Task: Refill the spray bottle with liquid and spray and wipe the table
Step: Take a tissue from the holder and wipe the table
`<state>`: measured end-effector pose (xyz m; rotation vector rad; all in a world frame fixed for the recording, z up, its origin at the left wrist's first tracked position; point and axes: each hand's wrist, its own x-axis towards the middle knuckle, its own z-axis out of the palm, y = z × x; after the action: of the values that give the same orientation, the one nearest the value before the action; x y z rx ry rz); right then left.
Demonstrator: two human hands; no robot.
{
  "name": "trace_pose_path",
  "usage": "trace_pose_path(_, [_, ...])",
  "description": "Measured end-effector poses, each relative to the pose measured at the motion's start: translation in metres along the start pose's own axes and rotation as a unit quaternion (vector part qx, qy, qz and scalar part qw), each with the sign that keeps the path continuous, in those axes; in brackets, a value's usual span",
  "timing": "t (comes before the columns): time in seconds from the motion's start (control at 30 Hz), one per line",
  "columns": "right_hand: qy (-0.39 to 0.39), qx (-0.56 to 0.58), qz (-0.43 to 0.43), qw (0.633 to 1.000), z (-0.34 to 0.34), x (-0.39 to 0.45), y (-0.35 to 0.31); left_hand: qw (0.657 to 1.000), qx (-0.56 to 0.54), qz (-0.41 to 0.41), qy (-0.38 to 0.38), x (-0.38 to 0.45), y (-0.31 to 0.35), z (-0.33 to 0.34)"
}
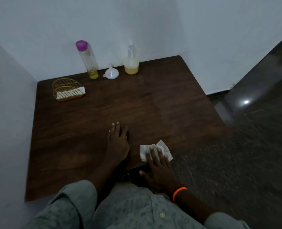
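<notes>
Pressing a white tissue (pixel 155 150) flat under spread fingers, the right hand (pixel 158 171) is wiping the tabletop (pixel 90 129) edge; the left hand (pixel 118 142) is lying open, empty, bracing.

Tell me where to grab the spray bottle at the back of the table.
Take the spray bottle by its narrow upper body, just under the nozzle, coming from the front. It stands upright against the wall, so the back is closed off. The funnel sits to its left; its right side is free.

Gold wire napkin holder (pixel 67 89) near white walls (pixel 137 22), dark floor (pixel 252 146).
</notes>
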<state>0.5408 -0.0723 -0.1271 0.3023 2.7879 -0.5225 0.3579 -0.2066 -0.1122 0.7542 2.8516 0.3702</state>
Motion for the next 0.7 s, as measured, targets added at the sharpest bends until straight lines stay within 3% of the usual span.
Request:
trace_pose_path(0.27, [-0.033,-0.036,-0.137,0.989,0.018,0.01,-0.042,0.992,0.005,0.119,-0.043,-0.045,-0.005,0.008])
trace_pose_path(0.37, [-0.04,-0.007,-0.143,0.989,-0.002,0.012,-0.041,0.986,-0.043,0.157,-0.03,-0.063,-0.01,0.016])
trace_pose_path(0.47, [0.007,-0.013,-0.153,0.988,-0.024,0.014,-0.022,0.98,-0.033,0.197,-0.002,-0.077,-0.009,0.021])
trace_pose_path(0.7, [0.059,-0.087,-0.165,0.981,-0.019,0.026,-0.001,0.979,-0.002,0.203,-0.031,-0.082,-0.008,0.024])
